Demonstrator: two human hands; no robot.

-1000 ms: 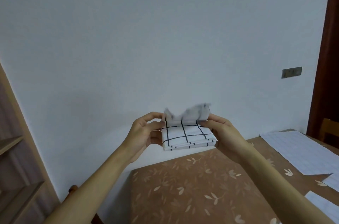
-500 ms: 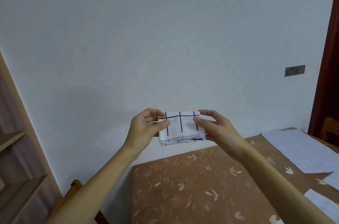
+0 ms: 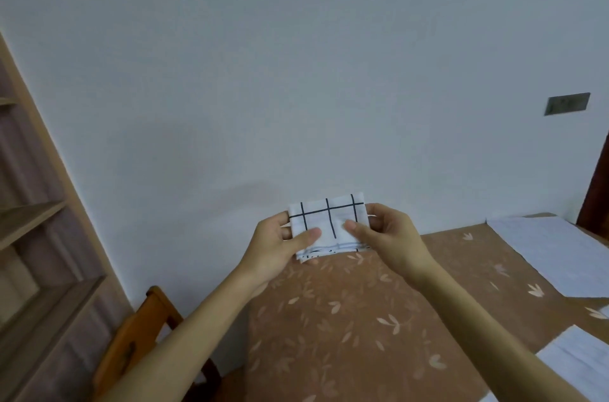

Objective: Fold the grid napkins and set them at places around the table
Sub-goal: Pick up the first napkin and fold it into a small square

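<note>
A white napkin with a black grid (image 3: 329,222), folded into a small thick rectangle, is held up in the air above the far end of the table. My left hand (image 3: 280,246) pinches its left side, thumb on the front and fingers behind. My right hand (image 3: 385,236) pinches its right side the same way. The napkin's lower layers hang slightly uneven at the bottom edge.
The table (image 3: 362,335) has a brown cloth with a leaf pattern. A large white grid cloth (image 3: 553,250) lies flat at the right, and another white sheet (image 3: 580,365) at the lower right. A wooden chair (image 3: 145,332) stands at the table's left, next to a shelf unit (image 3: 36,236). A white wall is close behind.
The loose top flap of the napkin has been folded down flat. Both hands have lowered the folded napkin toward the table, and my view has tilted down.
</note>
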